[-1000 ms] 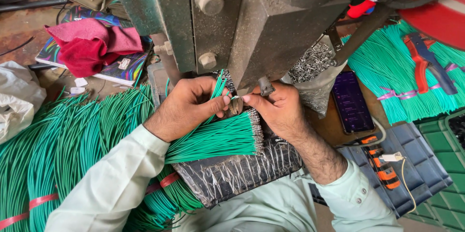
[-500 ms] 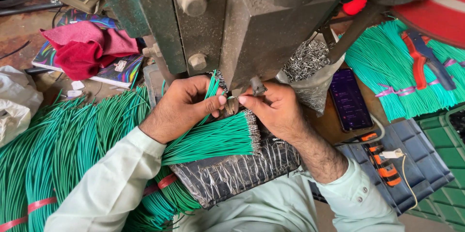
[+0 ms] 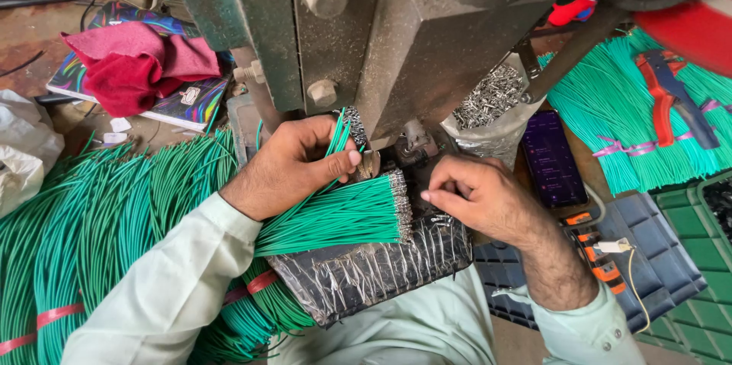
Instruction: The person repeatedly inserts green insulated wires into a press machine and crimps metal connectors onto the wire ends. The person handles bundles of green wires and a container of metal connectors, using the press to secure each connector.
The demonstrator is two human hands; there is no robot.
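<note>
1. The press (image 3: 366, 37) fills the top of the view.
2. The green wires (image 3: 335, 216) lie fanned on the foil pad (image 3: 366, 270), just under the press.
3. The left hand (image 3: 293, 167) is closed on a few wires.
4. The right hand (image 3: 480, 197) is curled with its fingertips together; what it grips cannot be told.

A cluttered workshop bench seen from above under even daylight. A heavy dark green metal press (image 3: 366, 37) fills the top centre. Upper left, a red cloth (image 3: 130, 67) lies on a colourful book (image 3: 187, 102) upon a worn brown surface (image 3: 23, 67). Lower right sit a green plastic crate (image 3: 698, 258) and a dark grey tray (image 3: 663, 266).
</note>
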